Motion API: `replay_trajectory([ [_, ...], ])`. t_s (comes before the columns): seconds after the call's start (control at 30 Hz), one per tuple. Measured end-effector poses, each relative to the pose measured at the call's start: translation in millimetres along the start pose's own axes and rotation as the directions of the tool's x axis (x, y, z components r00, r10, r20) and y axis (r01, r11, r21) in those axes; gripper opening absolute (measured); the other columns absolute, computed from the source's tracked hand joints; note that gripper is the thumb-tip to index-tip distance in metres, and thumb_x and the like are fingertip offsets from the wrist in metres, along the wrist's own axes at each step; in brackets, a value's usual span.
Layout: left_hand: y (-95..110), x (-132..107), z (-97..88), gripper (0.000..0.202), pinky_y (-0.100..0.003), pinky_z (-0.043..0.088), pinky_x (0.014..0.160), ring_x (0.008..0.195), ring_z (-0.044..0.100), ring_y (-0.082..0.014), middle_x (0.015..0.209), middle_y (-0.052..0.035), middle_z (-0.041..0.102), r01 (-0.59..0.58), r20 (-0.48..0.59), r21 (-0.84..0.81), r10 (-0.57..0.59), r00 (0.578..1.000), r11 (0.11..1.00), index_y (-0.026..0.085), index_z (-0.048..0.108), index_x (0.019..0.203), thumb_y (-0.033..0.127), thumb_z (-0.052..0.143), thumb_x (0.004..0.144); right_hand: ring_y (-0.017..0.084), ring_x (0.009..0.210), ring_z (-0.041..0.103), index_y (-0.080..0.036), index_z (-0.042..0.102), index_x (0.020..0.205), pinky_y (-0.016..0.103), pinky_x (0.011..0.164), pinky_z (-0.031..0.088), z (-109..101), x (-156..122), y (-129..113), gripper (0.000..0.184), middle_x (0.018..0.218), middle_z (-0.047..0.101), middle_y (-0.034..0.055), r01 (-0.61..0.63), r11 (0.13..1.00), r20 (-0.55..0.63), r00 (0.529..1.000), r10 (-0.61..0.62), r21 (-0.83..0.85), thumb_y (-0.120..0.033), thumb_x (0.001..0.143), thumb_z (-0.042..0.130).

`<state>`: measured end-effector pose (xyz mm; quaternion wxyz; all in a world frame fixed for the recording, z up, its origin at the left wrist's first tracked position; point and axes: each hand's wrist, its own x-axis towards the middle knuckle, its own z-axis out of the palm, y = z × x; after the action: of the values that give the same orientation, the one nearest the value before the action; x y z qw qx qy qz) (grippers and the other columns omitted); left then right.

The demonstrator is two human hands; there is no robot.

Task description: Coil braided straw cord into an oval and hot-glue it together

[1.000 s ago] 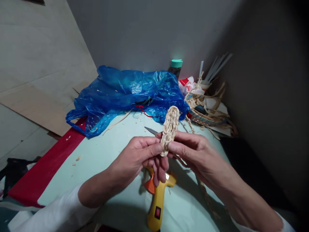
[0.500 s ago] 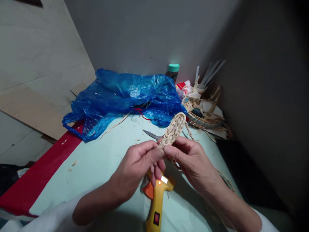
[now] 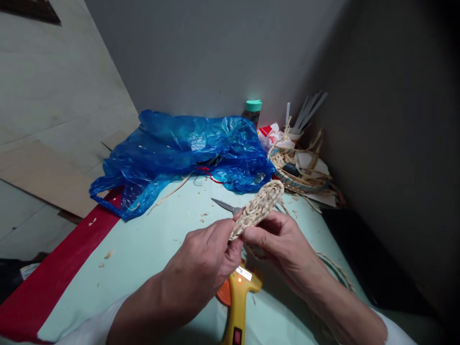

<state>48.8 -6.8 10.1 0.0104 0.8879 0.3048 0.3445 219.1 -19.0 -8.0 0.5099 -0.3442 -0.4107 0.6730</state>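
Note:
Both hands hold a small oval woven straw piece (image 3: 259,206) above a pale green table (image 3: 154,244). My left hand (image 3: 206,258) pinches its near end with fingers curled. My right hand (image 3: 278,237) grips it from the right side, thumb on top. The piece tilts up and to the right. A braided straw tail (image 3: 334,268) trails off to the right under my right forearm. A yellow glue gun (image 3: 237,302) lies on the table just below the hands, its light on. Scissor blades (image 3: 224,206) show behind the left hand.
A crumpled blue plastic bag (image 3: 179,148) lies at the back of the table. A woven basket (image 3: 298,170) with straw strips, a teal-capped bottle (image 3: 252,111) and white sticks stand at the back right by the wall. A red strip (image 3: 53,278) edges the table's left side. Straw scraps are scattered.
The woven piece has tipped from nearly upright to leaning right and lower. Both hands have shifted slightly down, and the left fingers have curled in tighter.

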Motion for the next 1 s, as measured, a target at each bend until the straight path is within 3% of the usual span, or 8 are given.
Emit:
replay_trajectory([
  [0.2,-0.5,-4.2,4.9,0.020,-0.026,0.057,0.058,0.062,0.072,-0.0182,0.079,-0.0102,0.075,0.012,-0.044,-0.014,-0.013,0.999,1.000,0.008,0.064,0.096,0.008,0.043,0.097,0.007,0.073,0.062,-0.024,0.078,0.100,0.015,0.065,0.046,2.7,0.9,-1.2,0.028,0.085,0.072,-0.0007,0.019,0.999,-0.032,0.999,-0.018,0.045,-0.032,0.075,0.090],
  [0.37,-2.5,-6.0,7.0,0.020,-0.026,0.056,0.054,0.056,0.068,-0.0170,0.072,-0.0072,0.071,0.000,-0.093,0.021,0.002,0.996,1.000,0.010,0.062,0.092,0.010,0.043,0.099,0.005,0.068,0.058,-0.024,0.078,0.100,0.013,0.060,0.043,0.3,2.6,1.8,0.025,0.082,0.071,-0.0025,0.064,0.997,-0.009,0.998,-0.064,0.039,-0.031,0.078,0.088],
  [0.57,-2.1,-4.5,6.0,0.019,-0.024,0.059,0.063,0.067,0.074,-0.0169,0.080,-0.0098,0.075,-0.041,-0.140,0.031,0.045,0.989,0.999,0.007,0.062,0.103,0.010,0.043,0.100,0.008,0.075,0.062,-0.025,0.080,0.101,0.015,0.069,0.048,-0.2,3.9,6.2,0.023,0.087,0.074,-0.0003,0.058,0.998,0.004,0.998,-0.058,0.032,-0.031,0.080,0.086],
  [0.7,-2.7,-4.8,6.6,0.018,-0.025,0.061,0.064,0.067,0.074,-0.0174,0.079,-0.0101,0.075,-0.056,-0.127,0.034,0.060,0.990,0.998,0.007,0.062,0.100,0.007,0.044,0.098,0.006,0.068,0.060,-0.026,0.081,0.099,0.013,0.061,0.045,1.6,3.6,5.7,0.019,0.078,0.072,-0.0020,0.065,0.996,0.024,0.998,-0.066,0.067,-0.027,0.081,0.085],
  [0.87,-2.1,-4.7,6.8,0.018,-0.023,0.060,0.062,0.062,0.072,-0.0161,0.076,-0.0090,0.073,-0.064,-0.138,0.046,0.070,0.988,0.997,0.008,0.061,0.097,0.006,0.043,0.097,0.010,0.077,0.065,-0.024,0.080,0.098,0.019,0.071,0.051,1.7,3.0,4.7,0.021,0.090,0.075,0.0016,0.052,0.997,0.001,0.999,-0.052,0.055,-0.028,0.079,0.086],
  [1.0,-0.1,-5.0,4.8,0.018,-0.022,0.058,0.058,0.058,0.069,-0.0147,0.072,-0.0061,0.072,-0.038,-0.113,0.073,0.046,0.993,0.997,0.012,0.060,0.094,0.007,0.043,0.097,0.008,0.068,0.058,-0.022,0.080,0.098,0.018,0.061,0.044,2.8,1.8,2.9,0.022,0.086,0.073,0.0015,0.050,0.999,-0.018,0.999,-0.049,0.018,-0.030,0.078,0.086],
])
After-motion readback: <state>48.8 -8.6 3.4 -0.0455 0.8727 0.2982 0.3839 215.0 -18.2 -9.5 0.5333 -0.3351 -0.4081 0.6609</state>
